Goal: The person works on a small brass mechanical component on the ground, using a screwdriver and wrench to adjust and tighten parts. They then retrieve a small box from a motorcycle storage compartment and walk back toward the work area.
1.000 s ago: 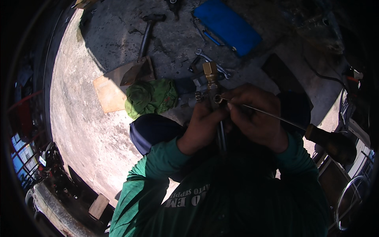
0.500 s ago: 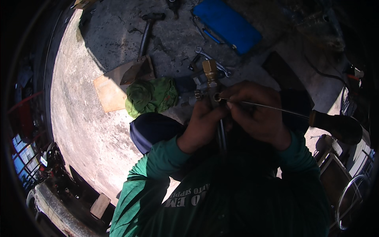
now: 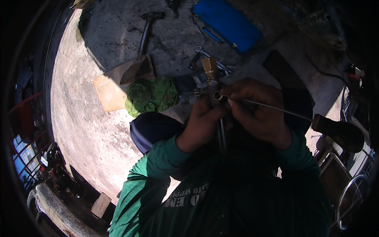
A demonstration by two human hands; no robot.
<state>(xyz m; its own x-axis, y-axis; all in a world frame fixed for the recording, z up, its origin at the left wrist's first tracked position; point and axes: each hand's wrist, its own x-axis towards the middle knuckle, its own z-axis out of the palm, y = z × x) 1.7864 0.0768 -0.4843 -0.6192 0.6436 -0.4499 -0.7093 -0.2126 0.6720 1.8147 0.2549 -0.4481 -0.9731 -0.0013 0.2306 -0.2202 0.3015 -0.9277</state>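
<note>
My left hand [image 3: 199,126] is closed around a metal valve body [image 3: 212,87] topped by a brass hex fitting [image 3: 209,67], with a steel rod or tube [image 3: 222,132] pointing down toward me. My right hand [image 3: 258,114] pinches the thin shaft of a long screwdriver [image 3: 282,110] near its tip, which reaches the round side port [image 3: 218,96] of the valve. The screwdriver's dark handle [image 3: 337,133] sticks out to the right beyond my wrist. A green rag [image 3: 146,96] lies on the concrete just left of my left hand.
Open-end wrenches [image 3: 213,59], a hammer [image 3: 144,35], a blue case [image 3: 227,25] and a board [image 3: 106,93] lie on the concrete floor [image 3: 73,122]. A black hose [image 3: 327,75] runs at the right. Metal clutter [image 3: 55,197] lines the lower left.
The screwdriver handle has swung slightly right and down, and my right hand has shifted a little. The valve and fitting have risen slightly in view with my left hand still on them.
</note>
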